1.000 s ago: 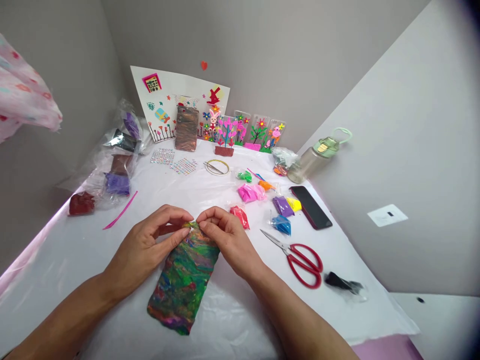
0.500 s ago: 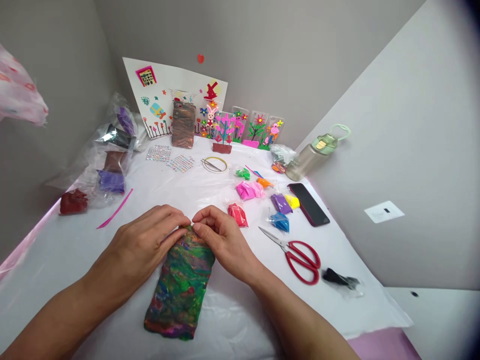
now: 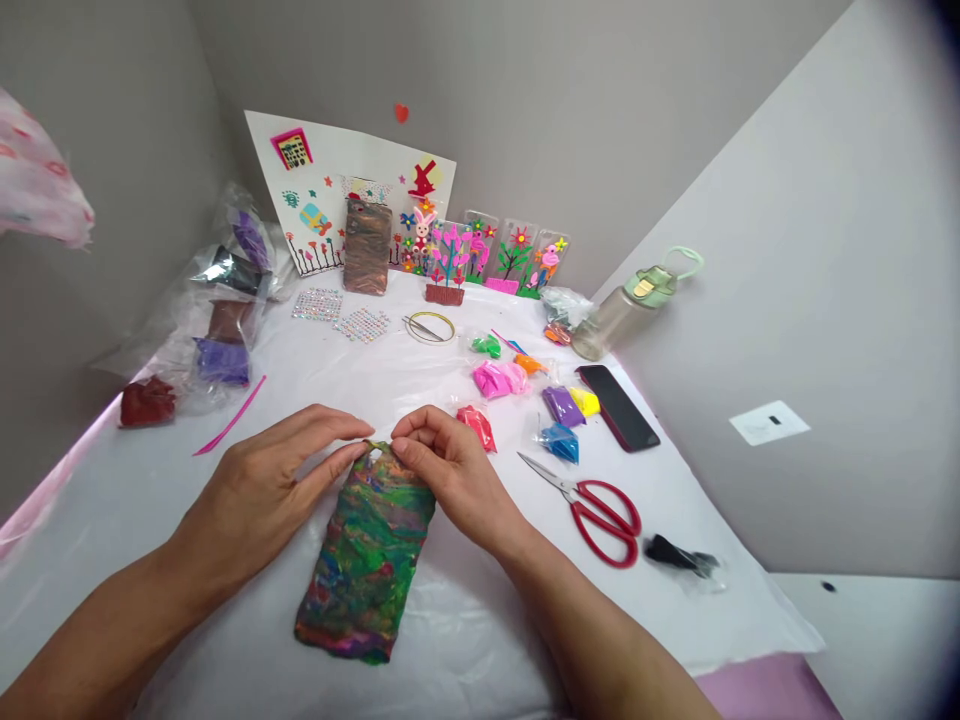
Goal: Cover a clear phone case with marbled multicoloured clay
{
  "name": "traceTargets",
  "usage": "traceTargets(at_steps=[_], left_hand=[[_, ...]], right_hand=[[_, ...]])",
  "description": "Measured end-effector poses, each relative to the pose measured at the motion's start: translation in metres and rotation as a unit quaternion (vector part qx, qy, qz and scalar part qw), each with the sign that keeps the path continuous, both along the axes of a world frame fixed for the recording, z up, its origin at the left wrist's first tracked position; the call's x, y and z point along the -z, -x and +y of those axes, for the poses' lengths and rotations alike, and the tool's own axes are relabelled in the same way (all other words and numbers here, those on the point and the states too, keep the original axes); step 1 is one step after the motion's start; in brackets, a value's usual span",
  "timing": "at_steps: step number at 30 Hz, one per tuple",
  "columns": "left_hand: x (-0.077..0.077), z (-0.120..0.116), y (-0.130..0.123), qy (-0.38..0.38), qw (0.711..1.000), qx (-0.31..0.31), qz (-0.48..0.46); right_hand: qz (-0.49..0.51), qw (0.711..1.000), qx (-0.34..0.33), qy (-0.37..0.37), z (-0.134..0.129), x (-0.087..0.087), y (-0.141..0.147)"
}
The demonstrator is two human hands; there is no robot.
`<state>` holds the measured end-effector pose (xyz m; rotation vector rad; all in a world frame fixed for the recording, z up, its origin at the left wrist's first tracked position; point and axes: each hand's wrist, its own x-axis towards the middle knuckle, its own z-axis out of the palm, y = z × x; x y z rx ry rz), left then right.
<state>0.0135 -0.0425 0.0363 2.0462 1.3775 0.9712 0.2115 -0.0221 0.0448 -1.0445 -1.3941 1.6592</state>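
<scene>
A flat rectangular piece covered in swirled green, blue, red and purple clay (image 3: 367, 560) lies slanted on the white sheet in front of me. A small whitish spot shows near its top edge. My left hand (image 3: 277, 480) pinches the top left corner between thumb and fingertips. At the top right, my right hand (image 3: 454, 475) grips the edge with thumb and bent fingers. The fingertips of both hands are close together but apart.
Red-handled scissors (image 3: 604, 510), a black clay packet (image 3: 682, 558), a phone (image 3: 619, 408) and bright clay packets (image 3: 501, 380) lie to the right. Behind stand a bottle (image 3: 619, 315), decorated cases (image 3: 450, 260) and a brown case (image 3: 367, 247). Bagged clay (image 3: 231, 322) is at left.
The clay-covered piece has shifted slightly up and right. My left hand has drawn back a little from the piece's left side, and the whitish spot near the top has come into view.
</scene>
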Motion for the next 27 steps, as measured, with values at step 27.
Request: traceTargets(at_steps=[27], left_hand=[[0.005, 0.009, -0.001, 0.445, 0.766, 0.056, -0.46]], right_hand=[[0.035, 0.999, -0.016, -0.028, -0.002, -0.005, 0.0]])
